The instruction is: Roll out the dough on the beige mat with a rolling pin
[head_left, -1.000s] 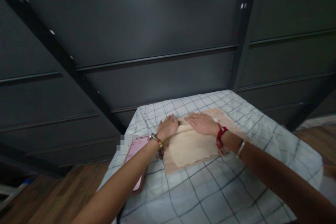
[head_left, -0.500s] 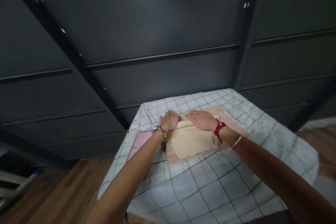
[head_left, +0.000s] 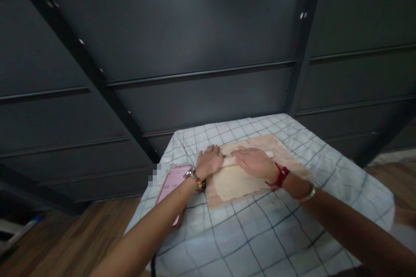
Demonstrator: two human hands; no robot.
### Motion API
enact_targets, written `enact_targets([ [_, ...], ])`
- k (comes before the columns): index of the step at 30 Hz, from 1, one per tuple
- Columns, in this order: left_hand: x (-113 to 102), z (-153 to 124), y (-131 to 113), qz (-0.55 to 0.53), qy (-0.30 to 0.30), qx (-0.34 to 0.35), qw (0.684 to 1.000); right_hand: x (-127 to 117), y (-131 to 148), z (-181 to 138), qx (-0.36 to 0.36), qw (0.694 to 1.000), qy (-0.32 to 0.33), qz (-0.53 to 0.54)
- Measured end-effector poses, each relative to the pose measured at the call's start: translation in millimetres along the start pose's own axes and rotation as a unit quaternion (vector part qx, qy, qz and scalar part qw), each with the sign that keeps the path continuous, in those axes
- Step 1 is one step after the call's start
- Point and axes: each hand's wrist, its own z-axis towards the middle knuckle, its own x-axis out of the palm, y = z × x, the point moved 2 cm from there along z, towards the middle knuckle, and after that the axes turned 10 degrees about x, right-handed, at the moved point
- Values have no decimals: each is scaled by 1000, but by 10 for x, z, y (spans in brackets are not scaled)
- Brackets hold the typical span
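Pale wood shows between your hands: the pin (head_left: 228, 161) lies crosswise under both palms. Your right hand (head_left: 255, 162) presses flat on it, fingers straight and closed on nothing. Your left hand (head_left: 209, 162) covers the pin's left end with its fingers draped over the far side; whether they curl under it does not show. The pin's right tip pokes out past your right hand.

The pin sits on the far part of the dough (head_left: 235, 181), a thin pale sheet that runs from the pin back toward you. The dough lies on a brown mat (head_left: 289, 156), which reaches beyond the pin on the far side and to the right; the dough's near edge stops just short of the mat's near edge.

Around the mat the checked cloth (head_left: 260, 233) gives you wide room near you and to the right. On the left a pink phone (head_left: 171, 184) lies just beside your left wrist, close to the cloth's left edge. The far edge is near the mat, with a dark wall (head_left: 195, 30) behind it.
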Motion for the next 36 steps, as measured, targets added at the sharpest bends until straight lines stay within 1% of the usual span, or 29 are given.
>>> enact_targets([
  [2,1,-38,-8,-2,-9,-6,1000,3,16,-81,-4,1000,-16,9],
  [3,-7,-41,-12,-4,-11,-9,1000,5,11,-73,-6,1000,-12,7],
  [7,-87,10,-37,-7,-16,-11,1000,7,-58,160,10,999,35,-18],
  [9,-120,1,-60,-4,-22,-12,1000,9,-57,196,15,999,46,-24],
  [11,-124,-59,-88,-2,-30,-16,999,12,-4,94,8,999,29,-21],
  [14,-92,-209,-144,17,-52,-12,998,13,135,-195,0,999,-35,-9],
  [16,-67,-321,-191,30,-63,-2,998,-3,236,-367,3,998,-61,-7],
  [19,-38,-501,-266,38,-66,6,997,-73,375,-537,5,998,-57,-3],
  [21,-17,-633,-310,39,-67,9,997,-136,443,-626,1,999,-38,4],
  [23,8,-759,-342,38,-71,19,997,-186,469,-708,-10,1000,-20,19],
  [25,28,-851,-356,34,-77,35,996,-216,431,-759,-11,999,-21,36],
  [28,30,-880,-347,35,-79,44,995,-225,280,-719,7,998,-28,59],
  [30,15,-834,-337,39,-72,46,996,-214,173,-619,8,997,-12,78],
  [33,-15,-733,-336,43,-68,47,996,-186,84,-437,-24,994,19,104],
  [36,-39,-661,-337,51,-74,37,995,-143,72,-306,-60,992,23,108],
])
